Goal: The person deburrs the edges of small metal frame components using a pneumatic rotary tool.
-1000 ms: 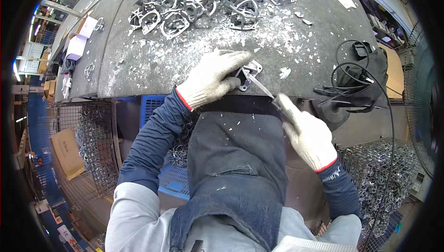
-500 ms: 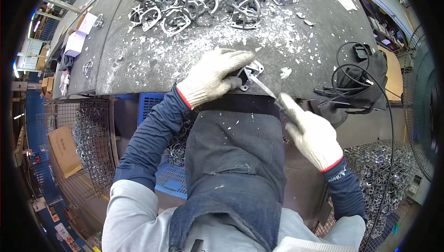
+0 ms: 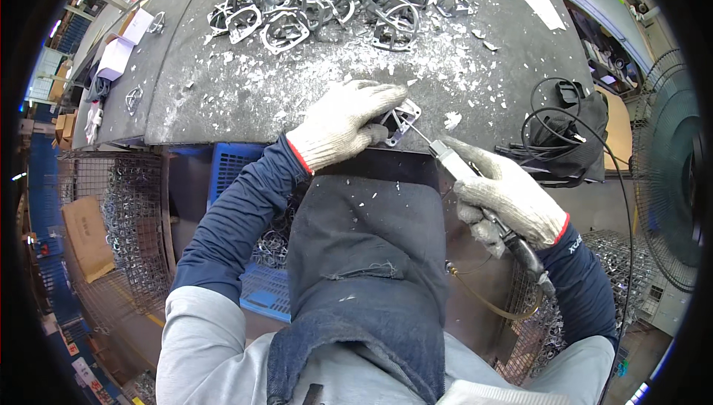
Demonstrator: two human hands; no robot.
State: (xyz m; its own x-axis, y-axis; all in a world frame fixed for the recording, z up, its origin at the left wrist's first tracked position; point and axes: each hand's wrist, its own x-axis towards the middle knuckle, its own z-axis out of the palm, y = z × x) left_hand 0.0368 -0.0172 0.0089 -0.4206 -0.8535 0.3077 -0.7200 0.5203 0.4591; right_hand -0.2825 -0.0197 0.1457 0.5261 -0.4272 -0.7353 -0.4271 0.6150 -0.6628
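Note:
My left hand, in a white knit glove, is closed round a small silver metal casting at the table's near edge. It pins the part down, with the fingers over its left side. My gloved right hand grips an air-powered filing tool with a grey body. A thin blade extends from the tool's front and its tip meets the casting's right side. Behind the hand the tool's dark rear end shows, joined to a hose.
Many similar castings lie heaped at the far side of the dark table, among pale flakes. Black bag and cables sit at the right edge. A fan stands far right. Wire cages with castings and a blue crate are below.
My right hand has turned and moved slightly right and down, so the tool's body and rear end now show. The blade appears thinner. My left hand keeps its hold on the casting.

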